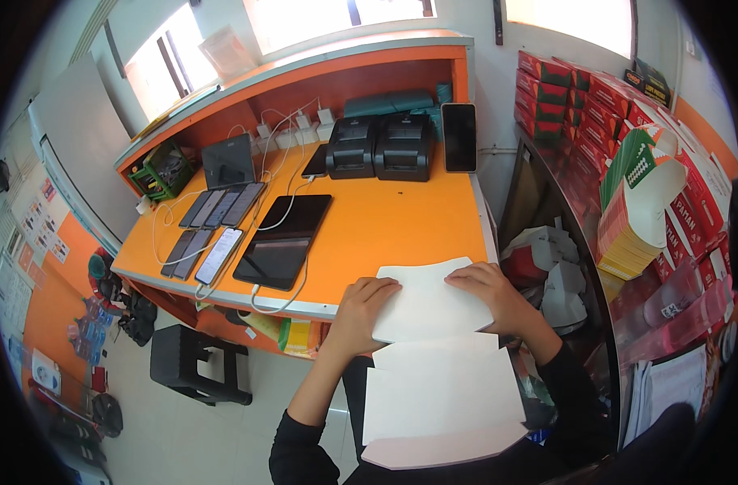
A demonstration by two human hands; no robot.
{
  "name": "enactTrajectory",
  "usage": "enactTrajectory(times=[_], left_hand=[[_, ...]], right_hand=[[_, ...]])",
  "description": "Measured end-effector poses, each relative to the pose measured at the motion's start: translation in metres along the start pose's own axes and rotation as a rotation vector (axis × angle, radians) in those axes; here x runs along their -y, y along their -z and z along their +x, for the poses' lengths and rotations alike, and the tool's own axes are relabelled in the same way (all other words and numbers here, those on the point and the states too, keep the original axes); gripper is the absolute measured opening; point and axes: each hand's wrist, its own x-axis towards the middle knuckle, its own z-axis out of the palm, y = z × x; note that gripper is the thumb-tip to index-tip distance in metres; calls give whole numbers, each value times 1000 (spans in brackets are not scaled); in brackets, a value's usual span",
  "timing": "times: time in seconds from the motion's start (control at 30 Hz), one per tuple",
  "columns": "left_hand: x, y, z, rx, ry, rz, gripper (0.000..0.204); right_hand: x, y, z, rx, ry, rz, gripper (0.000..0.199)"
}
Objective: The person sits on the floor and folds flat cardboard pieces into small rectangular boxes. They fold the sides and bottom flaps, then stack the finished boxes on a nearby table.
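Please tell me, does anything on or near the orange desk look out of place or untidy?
Mostly tidy. Left hand and right hand press a flat white card blank overhanging the orange desk edge. Beside the desk, crumpled white boxes lie heaped untidily.

Flat white cardboard sheet [434,303] lies at the near edge of the orange counter, with a larger white cardboard blank [442,400] below it. Two dark tablets [284,240] lie side by side on the counter, screens blank. Left of them sits a row of phones [215,222], one with a lit pale screen [220,255]. A black phone [459,137] stands upright by the wall. Red boxes [579,93] are stacked on the right shelf, beside a pile of folded red-and-white cartons [640,218]
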Motion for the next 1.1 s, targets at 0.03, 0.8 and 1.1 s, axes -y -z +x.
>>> enactTrajectory(times=[0.03,0.8,1.1], left_hand=[[0,3,3,21,-1,32,67],[30,5,75,188,518,-534,51],[44,14,92,267,714,-424,59]], right_hand=[[-3,1,1,3,0,-2,73],[-34,-7,54,-183,-610,457,47],[-46,-25,62,-386,-531,696,39]])
